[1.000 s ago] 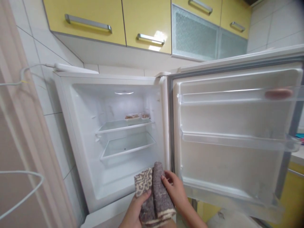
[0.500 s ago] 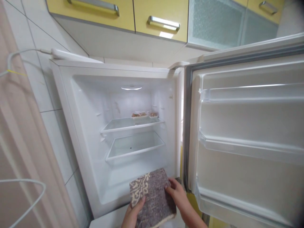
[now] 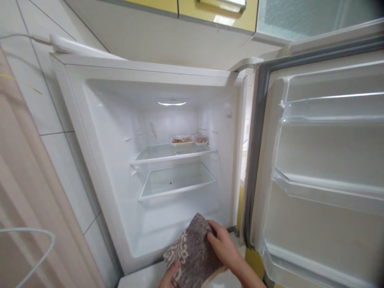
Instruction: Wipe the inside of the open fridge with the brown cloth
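Note:
A folded grey-brown cloth [image 3: 196, 250] with a cream scroll pattern is held between my two hands at the lower middle, just in front of the open fridge. My right hand [image 3: 223, 244] grips its right edge, thumb on top and fingers partly hidden behind. At the lower left corner of the cloth, my left hand [image 3: 171, 275] pinches it, with only the thumb side showing. Beyond the cloth, the fridge compartment [image 3: 111, 168] has an upper glass shelf [image 3: 156, 152] and a lower glass shelf [image 3: 180, 180].
Two wrapped food packs, one a tray [image 3: 182, 140], sit at the back of the upper shelf. The fridge door [image 3: 327, 152] with clear racks stands swung out to the right. Yellow cabinets [image 3: 216, 12] hang above. A pale curtain [image 3: 36, 192] and a white cable [image 3: 49, 244] are at left.
The view has moved closer to the fridge. The cloth has tilted and bent in my hands, its top now narrower. My left hand has sunk lower in the view.

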A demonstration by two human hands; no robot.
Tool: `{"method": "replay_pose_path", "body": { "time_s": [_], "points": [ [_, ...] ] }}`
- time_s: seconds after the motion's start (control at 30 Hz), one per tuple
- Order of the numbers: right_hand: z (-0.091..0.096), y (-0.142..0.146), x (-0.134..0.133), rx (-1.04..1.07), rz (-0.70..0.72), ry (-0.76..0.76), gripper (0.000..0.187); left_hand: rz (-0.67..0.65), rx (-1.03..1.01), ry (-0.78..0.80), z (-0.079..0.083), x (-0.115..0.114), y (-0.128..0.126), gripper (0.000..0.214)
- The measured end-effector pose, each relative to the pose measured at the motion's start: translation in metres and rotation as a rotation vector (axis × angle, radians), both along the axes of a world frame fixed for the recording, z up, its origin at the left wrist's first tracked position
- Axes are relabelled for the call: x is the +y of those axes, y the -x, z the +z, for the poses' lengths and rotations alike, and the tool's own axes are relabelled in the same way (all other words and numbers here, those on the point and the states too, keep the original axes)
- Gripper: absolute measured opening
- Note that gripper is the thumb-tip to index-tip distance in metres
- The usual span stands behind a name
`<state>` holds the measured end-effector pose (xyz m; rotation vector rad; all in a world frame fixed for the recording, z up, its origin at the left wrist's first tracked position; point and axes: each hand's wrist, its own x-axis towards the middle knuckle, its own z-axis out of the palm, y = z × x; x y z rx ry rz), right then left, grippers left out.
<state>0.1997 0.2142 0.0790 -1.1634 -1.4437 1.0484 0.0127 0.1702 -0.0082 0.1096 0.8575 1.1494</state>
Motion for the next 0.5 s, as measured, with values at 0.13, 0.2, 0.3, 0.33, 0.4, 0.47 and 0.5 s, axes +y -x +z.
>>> {"method": "replay_pose_path", "body": {
  "time_s": [0.13, 0.2, 0.3, 0.33, 0.4, 0.47, 0.5],
  "points": [
    [0.024, 0.018, -0.009, -0.082, 0.047, -0.108, 0.044, -0.004, -0.034, -0.073, -0.023, 0.009, -0.005, 0.087],
    [0.031, 0.025, -0.010, -0.030, 0.139, -0.110, 0.044, 0.019, -0.081, -0.109, -0.035, 0.012, -0.003, 0.084],
    [0.027, 0.027, 0.006, 0.135, 0.205, -0.053, 0.043, 0.082, -0.093, -0.131, -0.038, 0.017, 0.005, 0.081],
    [0.021, 0.026, 0.016, 0.182, 0.168, -0.030, 0.043, 0.099, -0.069, -0.121, -0.032, 0.018, 0.009, 0.081],
    [0.007, 0.022, 0.040, 0.247, 0.030, -0.002, 0.045, 0.131, 0.006, -0.111, -0.010, 0.023, 0.017, 0.084],
    [-0.005, 0.019, 0.064, 0.285, -0.083, -0.003, 0.046, 0.114, 0.058, -0.126, 0.019, 0.032, 0.023, 0.090],
    [-0.010, 0.019, 0.075, 0.299, -0.105, -0.007, 0.048, 0.107, 0.123, -0.178, 0.034, 0.039, 0.025, 0.090]
  ]
}}
